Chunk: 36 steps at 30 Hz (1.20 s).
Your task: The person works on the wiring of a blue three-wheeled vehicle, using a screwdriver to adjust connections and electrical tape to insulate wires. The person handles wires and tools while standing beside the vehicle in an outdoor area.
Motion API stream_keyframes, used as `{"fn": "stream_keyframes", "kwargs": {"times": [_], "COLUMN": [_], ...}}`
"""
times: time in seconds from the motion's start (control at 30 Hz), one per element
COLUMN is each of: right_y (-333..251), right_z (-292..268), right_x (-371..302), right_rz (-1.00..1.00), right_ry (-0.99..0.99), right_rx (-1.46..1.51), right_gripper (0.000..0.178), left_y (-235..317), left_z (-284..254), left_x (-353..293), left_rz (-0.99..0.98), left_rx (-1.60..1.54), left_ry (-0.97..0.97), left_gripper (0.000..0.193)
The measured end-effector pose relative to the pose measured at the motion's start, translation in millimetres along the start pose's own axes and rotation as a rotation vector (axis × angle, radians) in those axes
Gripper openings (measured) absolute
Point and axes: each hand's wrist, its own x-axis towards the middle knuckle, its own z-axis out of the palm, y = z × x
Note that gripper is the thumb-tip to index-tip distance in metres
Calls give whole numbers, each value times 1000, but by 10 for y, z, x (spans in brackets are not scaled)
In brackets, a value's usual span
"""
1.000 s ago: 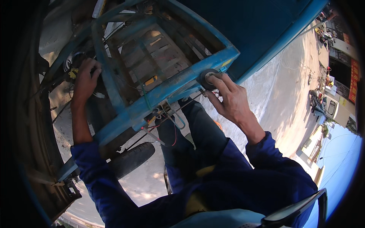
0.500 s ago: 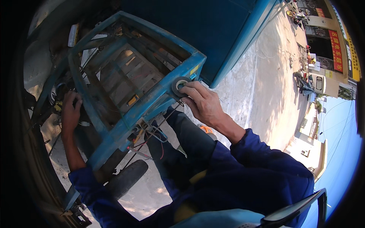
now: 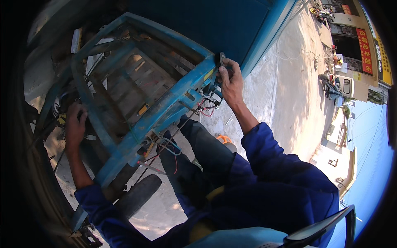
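A dark ring, like a roll of black tape, is pinched between the thumb and fingers of my right hand. I hold it beside the top right corner of a blue metal frame. Over on the left, my left hand reaches past the frame's left bar. Its fingers are loosely bent and apart, close to a small yellow part; I see nothing held in them. Loose wires hang from the frame below my right hand, and more wires and a cable stick out lower down.
A big blue panel rises behind the frame. Below is a black tyre. A yellow-handled object lies inside the frame. Something orange is by my legs. A mirror juts in at lower right. Shops and parked vehicles line the pavement.
My right hand has moved up and slightly right with the tape roll, from the frame's front face to its corner, turning the roll edge-on. Wires behind it now show. My left hand has barely moved.
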Motion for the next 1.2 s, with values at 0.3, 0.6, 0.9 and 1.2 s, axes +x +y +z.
{"fn": "stream_keyframes", "kwargs": {"times": [0.3,0.6,0.9,1.2], "right_y": [-20,630,1040,768], "right_z": [-153,-705,-576,-444], "right_x": [-25,-1522,-1430,-1206], "right_rz": [-67,239,447,317], "right_ry": [6,-40,159,59], "right_rx": [-127,-131,224,123], "right_gripper": [30,31,40,37], "left_y": [-77,-184,-236,-160], "left_z": [-37,0,-12,-36], "left_x": [-17,11,12,6], "left_rz": [-25,-4,-18,-48], "left_rx": [10,23,-12,-25], "left_ry": [-54,-57,-82,-54], "left_gripper": [9,10,8,9]}}
